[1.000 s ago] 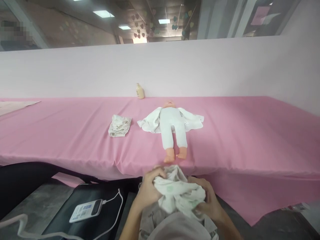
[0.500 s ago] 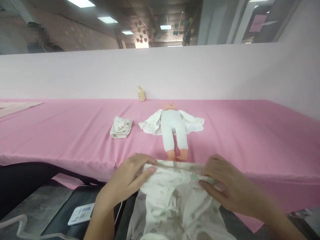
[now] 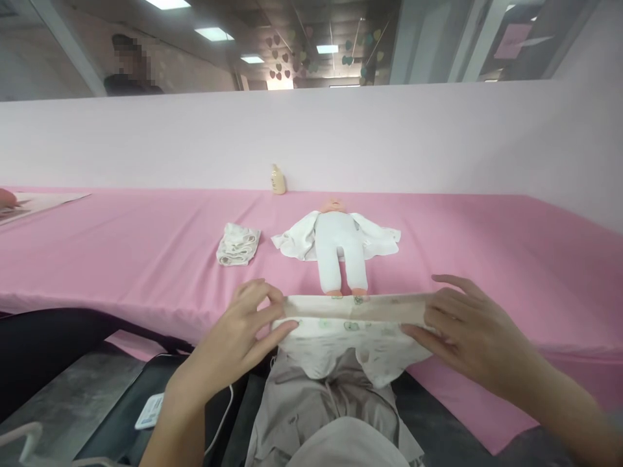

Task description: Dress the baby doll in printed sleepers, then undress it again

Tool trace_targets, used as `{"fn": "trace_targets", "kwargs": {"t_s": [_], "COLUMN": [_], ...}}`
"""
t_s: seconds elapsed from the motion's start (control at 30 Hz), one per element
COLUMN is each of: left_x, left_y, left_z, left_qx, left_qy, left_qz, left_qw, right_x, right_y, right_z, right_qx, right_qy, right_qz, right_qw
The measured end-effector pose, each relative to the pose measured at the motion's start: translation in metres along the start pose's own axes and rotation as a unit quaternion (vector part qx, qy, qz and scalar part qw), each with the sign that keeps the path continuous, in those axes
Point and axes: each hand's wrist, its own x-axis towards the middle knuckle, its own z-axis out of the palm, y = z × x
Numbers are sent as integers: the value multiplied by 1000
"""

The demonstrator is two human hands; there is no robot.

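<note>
A pair of white baby pants (image 3: pixel 348 334) with a green print is stretched by its waistband across the front of the bed-like table. My left hand (image 3: pixel 233 340) pinches the left end of the waistband between thumb and fingers. At the other end my right hand (image 3: pixel 474 331) grips the band, its index finger raised. The two short legs hang down over my lap. Just beyond the waistband lies a baby doll (image 3: pixel 339 237) on its back in white clothing, feet towards me. A white jacket-like top (image 3: pixel 296 241) is spread out under it.
A folded pale cloth (image 3: pixel 238 245) sits left of the doll on the pink sheet (image 3: pixel 146 259). Against the white wall stands a cream bottle (image 3: pixel 278 180). A black chair seat (image 3: pixel 121 402) with a white label is low on the left. A person (image 3: pixel 129 68) shows behind glass.
The pants have been lifted and pulled taut, with their legs now gathered up and my lap showing below. My right hand has moved outwards and the view has shifted slightly.
</note>
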Motion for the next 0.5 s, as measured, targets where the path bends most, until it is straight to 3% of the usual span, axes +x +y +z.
{"fn": "trace_targets", "kwargs": {"t_s": [0.13, 0.23, 0.3, 0.4, 0.43, 0.47, 0.5], "left_x": [-1, 13, 29, 51, 55, 56, 55], "left_y": [-9, -14, -11, 11, 23, 36, 50], "left_z": [10, 33, 53, 81, 88, 94, 98], "left_qx": [-45, -119, -210, -380, -423, -459, -502], "left_qy": [95, 175, 232, 292, 304, 303, 290], "left_qz": [-76, -139, -202, -289, -304, -312, -308], "left_qw": [992, 967, 928, 829, 798, 774, 755], "right_x": [-1, 3, 10, 26, 31, 36, 40], "right_y": [4, 10, 11, -7, -19, -34, -49], "right_z": [3, 23, 44, 72, 79, 82, 84], "right_qx": [-56, 7, 75, 117, 123, 139, 177], "right_qy": [145, 162, 159, 262, 302, 321, 304], "right_qz": [61, 197, 319, 460, 475, 469, 438], "right_qw": [986, 967, 931, 840, 817, 811, 827]}}
